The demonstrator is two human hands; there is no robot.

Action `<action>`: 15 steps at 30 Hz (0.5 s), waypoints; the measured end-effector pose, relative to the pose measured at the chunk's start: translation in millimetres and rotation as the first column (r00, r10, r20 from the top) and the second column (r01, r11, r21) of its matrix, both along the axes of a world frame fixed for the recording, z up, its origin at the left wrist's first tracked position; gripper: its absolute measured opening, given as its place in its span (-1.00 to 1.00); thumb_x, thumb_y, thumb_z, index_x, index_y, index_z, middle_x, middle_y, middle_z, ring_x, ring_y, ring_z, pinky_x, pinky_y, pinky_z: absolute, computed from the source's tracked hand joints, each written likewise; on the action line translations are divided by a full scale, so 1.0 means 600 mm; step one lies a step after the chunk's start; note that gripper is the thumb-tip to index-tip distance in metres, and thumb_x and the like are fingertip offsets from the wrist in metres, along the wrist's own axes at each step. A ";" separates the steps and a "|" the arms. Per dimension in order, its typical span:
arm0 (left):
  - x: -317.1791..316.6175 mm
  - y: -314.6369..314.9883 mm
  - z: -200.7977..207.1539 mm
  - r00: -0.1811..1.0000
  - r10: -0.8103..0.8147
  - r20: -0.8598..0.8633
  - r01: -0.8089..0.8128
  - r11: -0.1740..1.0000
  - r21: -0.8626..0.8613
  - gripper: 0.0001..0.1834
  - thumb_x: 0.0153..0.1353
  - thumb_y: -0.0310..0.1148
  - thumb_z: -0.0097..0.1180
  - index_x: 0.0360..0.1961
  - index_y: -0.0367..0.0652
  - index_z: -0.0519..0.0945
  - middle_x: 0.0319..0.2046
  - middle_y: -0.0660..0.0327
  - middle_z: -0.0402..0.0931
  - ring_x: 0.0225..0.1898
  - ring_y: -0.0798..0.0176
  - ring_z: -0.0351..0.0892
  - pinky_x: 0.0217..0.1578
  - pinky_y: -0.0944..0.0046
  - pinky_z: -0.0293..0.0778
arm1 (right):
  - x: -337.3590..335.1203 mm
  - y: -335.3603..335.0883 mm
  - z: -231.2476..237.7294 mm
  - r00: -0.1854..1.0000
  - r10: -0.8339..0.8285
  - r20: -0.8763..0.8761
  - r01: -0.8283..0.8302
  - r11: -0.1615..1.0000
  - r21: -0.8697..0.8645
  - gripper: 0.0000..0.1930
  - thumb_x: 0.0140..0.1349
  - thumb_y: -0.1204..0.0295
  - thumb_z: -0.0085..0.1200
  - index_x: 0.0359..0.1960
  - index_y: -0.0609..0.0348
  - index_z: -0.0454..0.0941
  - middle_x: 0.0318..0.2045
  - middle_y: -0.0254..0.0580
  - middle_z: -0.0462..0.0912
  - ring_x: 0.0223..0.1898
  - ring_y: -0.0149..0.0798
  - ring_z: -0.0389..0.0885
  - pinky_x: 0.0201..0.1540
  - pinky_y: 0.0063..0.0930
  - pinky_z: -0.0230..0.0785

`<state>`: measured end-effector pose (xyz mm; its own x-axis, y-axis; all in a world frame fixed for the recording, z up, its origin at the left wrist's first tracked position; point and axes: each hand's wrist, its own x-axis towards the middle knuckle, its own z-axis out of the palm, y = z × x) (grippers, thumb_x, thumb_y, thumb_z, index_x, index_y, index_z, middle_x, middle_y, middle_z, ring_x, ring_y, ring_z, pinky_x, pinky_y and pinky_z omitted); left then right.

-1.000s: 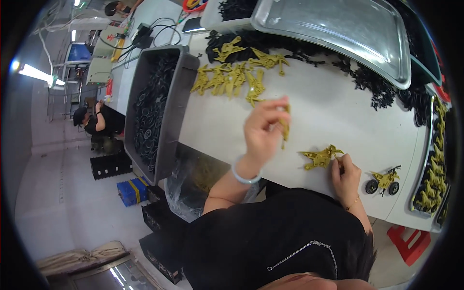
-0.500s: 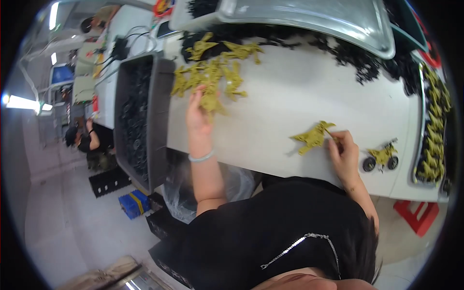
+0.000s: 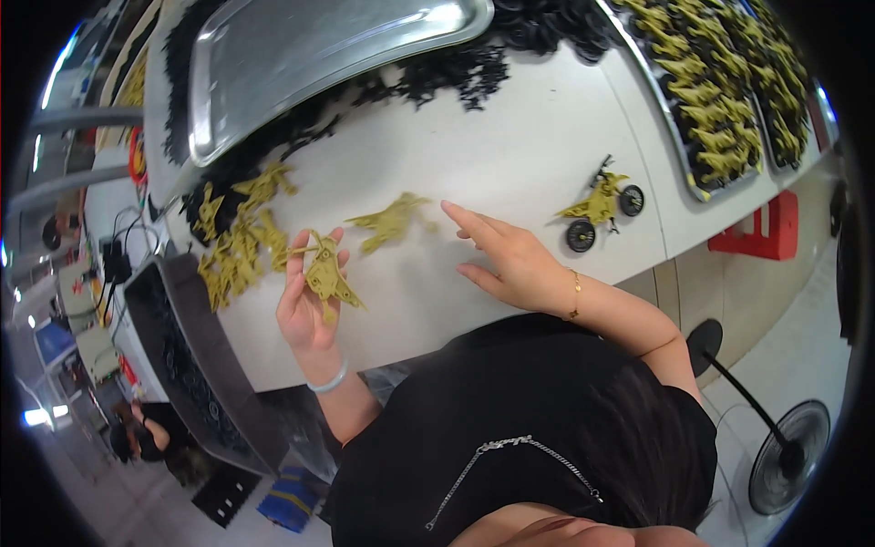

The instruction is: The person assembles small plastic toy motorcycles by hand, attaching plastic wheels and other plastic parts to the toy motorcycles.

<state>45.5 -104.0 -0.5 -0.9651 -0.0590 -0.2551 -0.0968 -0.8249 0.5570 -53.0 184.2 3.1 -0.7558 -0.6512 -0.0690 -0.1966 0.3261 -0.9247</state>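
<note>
My left hand (image 3: pixel 310 310) is closed around an olive-yellow toy motorcycle body (image 3: pixel 325 276), held above the table's front edge. Just to its right is a second yellow motorcycle body (image 3: pixel 392 221), smeared by motion; whether it touches the table I cannot tell. My right hand (image 3: pixel 510 260) is open, fingers stretched toward that blurred body, with a gap between them. A toy motorcycle (image 3: pixel 599 202) with black wheels and handlebar stands to the right of my right hand. Several more yellow bodies (image 3: pixel 241 251) lie heaped left of my left hand.
A metal tray (image 3: pixel 337 64) lies at the back over loose black parts (image 3: pixel 465 77). Trays of yellow and black pieces (image 3: pixel 711 100) stand far right. A grey bin (image 3: pixel 196 356) adjoins the table's left end. A red stool (image 3: pixel 756 232) and a fan (image 3: pixel 788 456) are at right.
The view has swung to the right. My left hand has drawn a yellow body away from the heap. My right hand has let go of the other body and opened.
</note>
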 end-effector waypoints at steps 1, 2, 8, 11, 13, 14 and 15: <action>-0.006 0.016 0.004 1.000 -0.025 0.007 0.024 0.998 0.064 -0.37 0.33 -0.42 -0.16 0.40 -0.13 -0.02 0.29 -0.32 0.03 0.18 -0.14 0.35 0.15 0.04 0.40 | -0.005 0.020 0.005 0.989 -0.017 -0.147 0.017 1.000 -0.004 -0.38 0.10 0.56 0.17 0.25 0.10 0.28 -0.02 -0.10 0.55 -0.11 -0.15 0.58 -0.11 -0.37 0.47; -0.015 0.032 0.004 0.999 -0.044 0.005 0.043 0.996 0.075 -0.37 0.33 -0.42 -0.16 0.40 -0.13 -0.02 0.29 -0.32 0.03 0.18 -0.14 0.35 0.15 0.04 0.40 | -0.011 0.043 0.010 0.956 -0.032 -0.290 0.030 0.999 -0.009 -0.38 0.09 0.55 0.18 0.24 0.09 0.30 -0.03 -0.11 0.56 -0.08 -0.12 0.56 -0.04 -0.34 0.44; -0.066 0.151 0.012 0.948 -0.318 -0.014 0.279 0.849 -0.448 -0.26 0.20 -0.36 0.17 0.36 -0.15 0.13 0.26 -0.12 0.20 0.15 0.03 0.39 0.10 0.17 0.41 | -0.070 0.243 0.000 0.742 -0.527 -0.415 0.606 0.791 0.080 -0.67 0.08 0.60 0.12 -0.06 0.19 0.56 -0.14 -0.16 0.61 -0.18 -0.22 0.54 -0.09 -0.41 0.38; -0.120 0.244 0.029 0.883 -0.470 0.004 0.317 0.589 -0.744 -0.26 -0.03 -0.37 0.39 0.21 -0.21 0.35 0.21 0.03 0.32 0.12 0.16 0.41 0.02 0.21 0.42 | -0.057 0.290 -0.047 0.803 -0.594 -0.044 0.595 0.800 0.076 -0.72 0.15 0.53 0.09 -0.07 0.24 0.55 -0.16 -0.12 0.59 -0.21 -0.24 0.53 -0.11 -0.45 0.38; -0.147 0.300 0.049 0.824 -0.563 0.061 0.211 0.205 -0.956 -0.34 -0.15 -0.39 0.43 0.05 -0.22 0.47 0.13 0.08 0.40 0.10 0.13 0.43 0.00 0.16 0.42 | -0.047 0.277 -0.047 0.816 -0.569 -0.105 0.576 0.815 0.062 -0.72 0.16 0.54 0.08 -0.07 0.24 0.54 -0.17 -0.12 0.58 -0.22 -0.23 0.53 -0.11 -0.44 0.38; -0.155 0.325 0.039 0.818 -0.571 0.068 0.216 0.194 -0.957 -0.34 -0.15 -0.39 0.43 0.05 -0.22 0.47 0.13 0.08 0.40 0.10 0.13 0.43 0.00 0.16 0.42 | -0.044 0.266 -0.047 0.828 -0.533 -0.173 0.548 0.835 0.053 -0.72 0.16 0.54 0.07 -0.06 0.24 0.54 -0.18 -0.11 0.58 -0.22 -0.21 0.53 -0.10 -0.44 0.38; -0.163 0.348 0.024 0.809 -0.588 -0.008 0.061 0.098 -0.993 -0.34 -0.17 -0.36 0.44 0.03 -0.21 0.49 0.08 0.08 0.42 0.07 0.08 0.44 -0.02 0.17 0.43 | -0.040 0.259 -0.054 0.803 -0.573 -0.162 0.581 0.814 0.002 -0.72 0.18 0.54 0.05 -0.06 0.24 0.53 -0.19 -0.11 0.57 -0.22 -0.18 0.54 -0.08 -0.40 0.38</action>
<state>-52.3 104.5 13.8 -0.9335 0.3567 0.0372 0.1971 0.4236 0.8842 -77.1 339.5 -29.0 -0.9945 -0.0906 0.0533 -0.0897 0.4666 -0.8799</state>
